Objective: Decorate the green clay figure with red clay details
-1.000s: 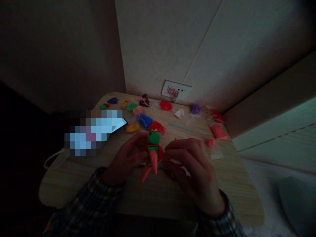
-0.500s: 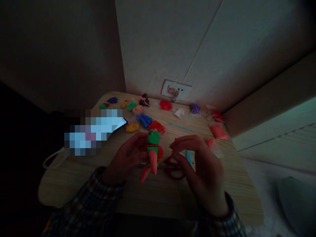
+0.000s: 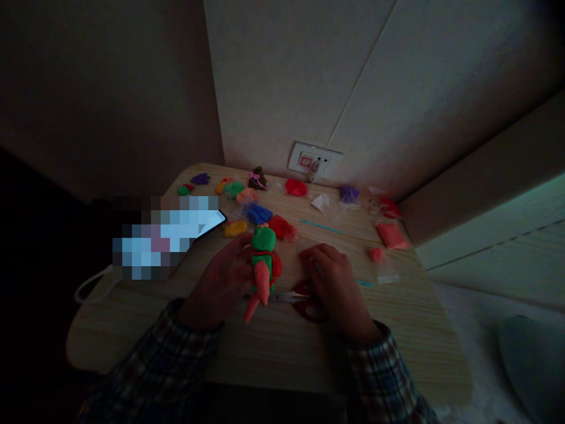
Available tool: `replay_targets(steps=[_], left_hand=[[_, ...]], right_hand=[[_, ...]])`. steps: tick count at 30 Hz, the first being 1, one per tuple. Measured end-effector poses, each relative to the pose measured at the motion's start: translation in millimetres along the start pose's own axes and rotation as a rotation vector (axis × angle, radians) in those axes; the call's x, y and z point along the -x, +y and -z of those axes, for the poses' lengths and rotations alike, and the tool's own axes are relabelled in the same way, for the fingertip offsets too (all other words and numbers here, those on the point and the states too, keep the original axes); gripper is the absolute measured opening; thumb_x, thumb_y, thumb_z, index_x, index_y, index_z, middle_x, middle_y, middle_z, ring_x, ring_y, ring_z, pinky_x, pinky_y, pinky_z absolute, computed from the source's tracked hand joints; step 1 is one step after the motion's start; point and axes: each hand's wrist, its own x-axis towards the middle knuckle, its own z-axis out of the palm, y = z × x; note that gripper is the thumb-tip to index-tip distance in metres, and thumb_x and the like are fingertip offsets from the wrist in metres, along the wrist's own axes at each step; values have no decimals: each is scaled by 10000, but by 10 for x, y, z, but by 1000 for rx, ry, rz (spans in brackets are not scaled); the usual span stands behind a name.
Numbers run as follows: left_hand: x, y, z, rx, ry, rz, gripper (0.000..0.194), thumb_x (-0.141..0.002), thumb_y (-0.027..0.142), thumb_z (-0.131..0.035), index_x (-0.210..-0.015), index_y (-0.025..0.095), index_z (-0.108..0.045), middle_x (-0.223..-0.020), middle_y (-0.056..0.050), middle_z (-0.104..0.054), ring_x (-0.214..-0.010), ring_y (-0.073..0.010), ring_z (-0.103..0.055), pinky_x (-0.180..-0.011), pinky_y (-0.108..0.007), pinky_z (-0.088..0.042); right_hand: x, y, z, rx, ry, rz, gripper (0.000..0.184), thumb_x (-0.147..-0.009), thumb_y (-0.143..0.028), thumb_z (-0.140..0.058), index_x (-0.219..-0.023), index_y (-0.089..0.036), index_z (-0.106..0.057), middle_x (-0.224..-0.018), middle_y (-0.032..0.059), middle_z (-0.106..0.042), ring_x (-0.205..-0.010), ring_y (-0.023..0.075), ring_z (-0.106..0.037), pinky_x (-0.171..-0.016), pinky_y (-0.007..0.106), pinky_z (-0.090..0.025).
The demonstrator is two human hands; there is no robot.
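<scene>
Scissors lie on the table, partly behind the right hand, whose fingers curl down; whether they grip anything cannot be told. The left hand grips a green figure, head up, over the table. Beyond are red clay, a blue stick and a socket.

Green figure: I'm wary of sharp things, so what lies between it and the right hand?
In the head view, scissors lie there on the table, partly hidden by the figure and the right hand.
</scene>
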Motion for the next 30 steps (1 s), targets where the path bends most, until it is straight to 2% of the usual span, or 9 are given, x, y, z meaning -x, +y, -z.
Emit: replay_targets(steps=[4,8,12,19,22,25,30], left_hand=[[-12,48,-60,-19,-38,-5,284,-760,307,-812,-1032,300,-732,-826,7,-734,-573,-131,-662,-413,-166,-460],[-23,74,-96,-40,-36,-1,281,-736,351,-829,-992,300,-726,-781,18,-722,-546,-156,-677,-377,-175,-471],[-44,66,-86,-70,-48,-23,243,-743,371,-821,-931,253,-722,-743,0,-714,-491,-148,-655,-366,-189,-475],[-38,83,-100,-96,-19,-6,304,-698,383,-854,-909,236,-692,-760,2,-711,-509,-154,-658,-375,-196,-488],[-32,82,-100,-99,-42,-6,321,-703,400,-847,-922,233,-682,-783,-1,-719,-528,-161,-670,-383,-196,-491],[-33,68,-82,-115,-69,-3,282,-737,347,-831,-942,239,-671,-782,9,-726,-525,-139,-663,-414,-179,-499],[-49,51,-71,-103,-118,-36,293,-760,362,-812,-986,246,-666,-785,12,-730,-518,-124,-654,-408,-164,-481]], right_hand=[[53,-104,95,-35,66,87,243,-937,-108,-514,-1118,-134,-674,-1111,122,-645,-1044,270,-578,-899,450,-418],[180,-347,306,-185,230,334,299,-927,-55,-487,-1138,-176,-661,-1008,46,-607,-937,168,-559,-802,327,-445],[275,-546,393,-301,214,478,372,-886,11,-436,-1139,-165,-645,-945,24,-582,-880,151,-532,-776,337,-425],[271,-574,315,-293,175,490,390,-884,24,-448,-1184,-144,-631,-953,28,-568,-877,153,-511,-773,356,-406],[262,-563,308,-286,172,490,425,-890,16,-451,-1226,-186,-616,-959,22,-560,-888,161,-507,-778,361,-401],[260,-562,304,-279,176,485,462,-889,20,-450,-1255,-219,-600,-953,18,-557,-894,167,-510,-784,364,-398],[263,-554,294,-267,170,488,430,-894,8,-448,-1237,-202,-600,-940,21,-564,-881,166,-514,-778,359,-399]])
